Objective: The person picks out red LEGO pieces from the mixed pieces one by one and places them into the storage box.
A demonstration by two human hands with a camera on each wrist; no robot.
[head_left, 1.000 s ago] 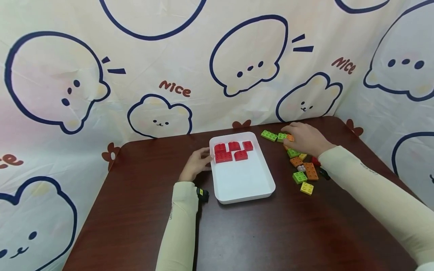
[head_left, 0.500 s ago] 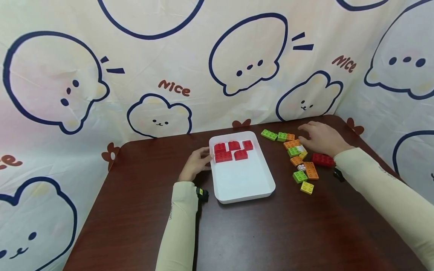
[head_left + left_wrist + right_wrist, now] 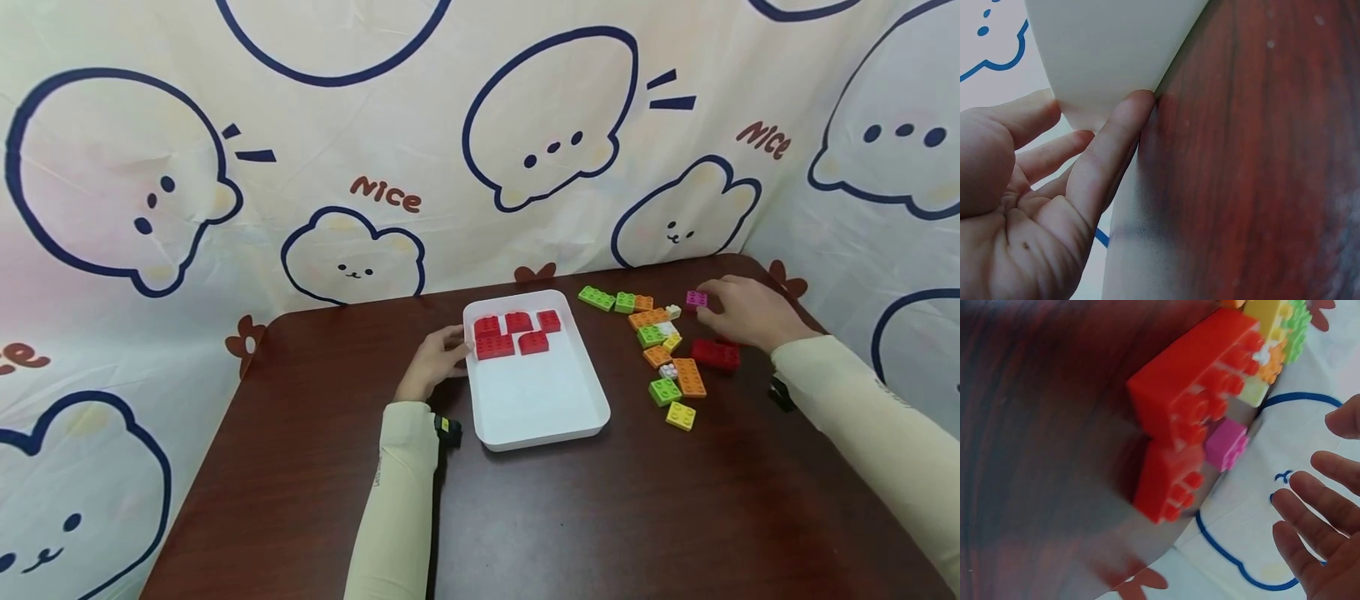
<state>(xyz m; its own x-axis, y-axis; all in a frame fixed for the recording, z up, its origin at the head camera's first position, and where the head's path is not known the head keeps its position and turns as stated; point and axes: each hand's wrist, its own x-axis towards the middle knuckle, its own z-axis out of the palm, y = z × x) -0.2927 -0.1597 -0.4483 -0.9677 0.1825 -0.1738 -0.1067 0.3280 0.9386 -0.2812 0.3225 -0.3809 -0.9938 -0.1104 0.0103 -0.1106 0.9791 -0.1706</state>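
Note:
My left hand [image 3: 433,360] is at the left side of a white tray [image 3: 540,400]. In the left wrist view its fairly straight fingers touch the tray's outer wall [image 3: 1110,56]. Several red toy bricks [image 3: 494,346] lie at the tray's far end. My right hand [image 3: 753,315] hovers at the table's far right, fingers relaxed and holding nothing. Nearest its fingertips is a magenta brick [image 3: 696,300]. In the right wrist view a large red brick [image 3: 1191,369] and a smaller red brick [image 3: 1169,481] lie beside that magenta brick; in the head view the hand mostly hides the smaller one.
Right of the tray, a loose row of bricks runs front to back: a yellow brick [image 3: 680,416], a green brick [image 3: 664,391], an orange brick [image 3: 688,377] and several more. A long green brick [image 3: 596,298] lies near the back edge, before a patterned cloth [image 3: 540,142].
My right hand has moved right, off the row of bricks, uncovering the large red brick, then the magenta one. The left hand and tray have stayed in place.

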